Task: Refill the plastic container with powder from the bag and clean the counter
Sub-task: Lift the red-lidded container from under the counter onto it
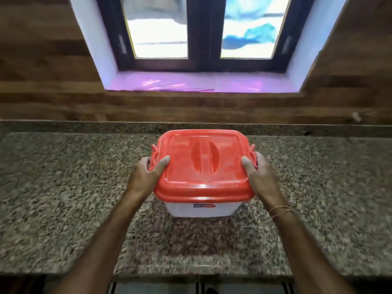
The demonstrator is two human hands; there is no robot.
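A white plastic container (pixel 201 210) stands on the speckled granite counter (pixel 63 198), closed by a red lid (pixel 201 166) with a recessed handle in its middle. My left hand (pixel 146 175) grips the lid's left edge, thumb on top and fingers curled round the left side clasp. My right hand (pixel 259 172) grips the right edge the same way, thumb on the lid and fingers at the right clasp. No powder bag is in view.
A raised granite ledge and a wood-patterned wall (pixel 42 92) run behind the counter. Above them is a window (pixel 203 28) with a purple sill (pixel 191 83). The counter's front edge (pixel 191 274) lies close below my forearms.
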